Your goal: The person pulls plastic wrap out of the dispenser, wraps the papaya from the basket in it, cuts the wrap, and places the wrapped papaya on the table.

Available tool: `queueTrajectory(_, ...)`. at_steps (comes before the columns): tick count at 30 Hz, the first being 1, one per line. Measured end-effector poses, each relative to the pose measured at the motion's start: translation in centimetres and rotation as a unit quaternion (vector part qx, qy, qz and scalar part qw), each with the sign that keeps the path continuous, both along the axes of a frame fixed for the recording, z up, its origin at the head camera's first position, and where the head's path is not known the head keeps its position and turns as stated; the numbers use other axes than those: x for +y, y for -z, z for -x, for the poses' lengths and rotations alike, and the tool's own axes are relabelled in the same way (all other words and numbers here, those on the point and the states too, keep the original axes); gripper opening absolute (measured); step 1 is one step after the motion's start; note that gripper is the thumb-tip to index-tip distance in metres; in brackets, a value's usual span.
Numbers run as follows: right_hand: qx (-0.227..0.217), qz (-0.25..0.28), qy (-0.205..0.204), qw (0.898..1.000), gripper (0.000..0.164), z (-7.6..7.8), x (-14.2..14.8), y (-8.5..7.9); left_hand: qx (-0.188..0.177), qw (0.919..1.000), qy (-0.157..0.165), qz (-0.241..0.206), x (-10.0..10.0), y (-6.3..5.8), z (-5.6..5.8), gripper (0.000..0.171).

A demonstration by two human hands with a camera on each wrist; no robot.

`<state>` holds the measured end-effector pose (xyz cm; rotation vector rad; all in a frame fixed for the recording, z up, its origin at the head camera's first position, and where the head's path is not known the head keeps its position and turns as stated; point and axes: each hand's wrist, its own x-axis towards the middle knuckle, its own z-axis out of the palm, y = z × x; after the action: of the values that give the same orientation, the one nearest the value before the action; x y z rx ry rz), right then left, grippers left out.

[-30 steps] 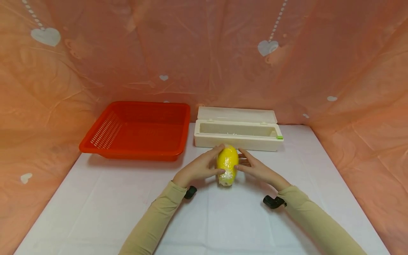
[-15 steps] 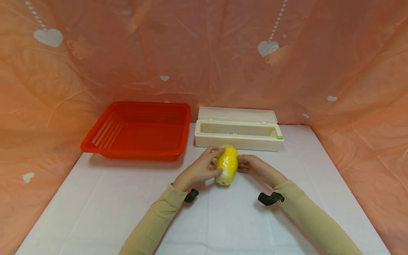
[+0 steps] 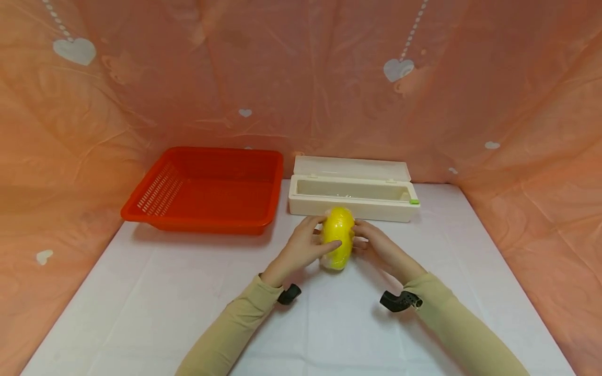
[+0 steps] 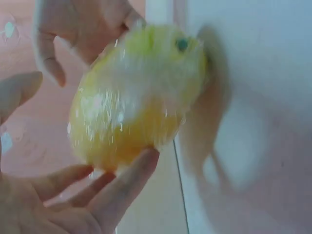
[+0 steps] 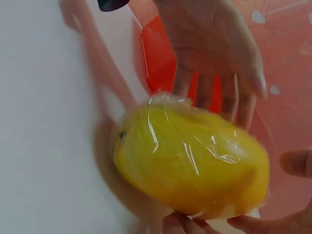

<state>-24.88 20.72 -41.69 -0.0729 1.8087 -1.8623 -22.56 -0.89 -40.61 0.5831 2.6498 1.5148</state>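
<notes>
A plump, oval yellow fruit (image 3: 339, 230), mango-like and wrapped in shiny cling film, is held between the two hands over the table. A dark stem spot marks one end of the fruit (image 4: 141, 97) in the left wrist view. My left hand (image 3: 301, 248) holds its left side, fingers curved behind and the thumb across the front. On the other side my right hand (image 3: 383, 248) curves its fingers against the wrap; its thumb shows apart from the fruit (image 5: 195, 161) in the right wrist view. Loose film bunches at the edges.
Beyond the hands stands a white cling film dispenser box (image 3: 352, 208), its lid (image 3: 352, 168) raised and a green slider (image 3: 414, 201) at its right end. A red plastic basket (image 3: 211, 227) sits at the back left. White cloth covers the table (image 3: 141, 303); patterned curtains surround it.
The fruit has been turned between the hands, so a smoother yellow side faces the head camera. The right hand drew its thumb off the front and shifted its grip; the left thumb moved across the fruit.
</notes>
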Motion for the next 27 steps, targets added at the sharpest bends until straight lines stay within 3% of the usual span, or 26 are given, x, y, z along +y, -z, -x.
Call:
queueTrajectory(6, 0.017, -0.075, 0.036, 0.996, 0.056, -1.7, -1.4, -2.9, -0.034, 0.9963, -0.077, -0.018, 0.6, 0.3, 0.0, 0.077)
queueTrajectory(10, 0.043, -0.1, 0.026, 0.994, 0.051, -2.7, -1.9, -4.0, -0.065, 0.9916, -0.104, -0.041, 0.9, 0.8, 0.1, 0.088)
queueTrajectory(19, 0.108, -0.14, 0.035, 0.984, 0.052, -3.8, -2.4, -4.6, -0.096, 0.9868, -0.106, -0.076, 1.2, 1.9, 0.6, 0.089)
queueTrajectory(24, 0.127, -0.181, 0.051, 0.974, 0.054, -4.0, -2.4, -4.8, -0.129, 0.9818, -0.091, -0.106, 1.0, 2.3, 0.9, 0.084)
queueTrajectory(27, 0.124, -0.172, 0.065, 0.975, 0.054, -3.9, -2.3, -4.5, -0.157, 0.9755, -0.079, -0.132, 0.6, 2.4, 1.1, 0.078)
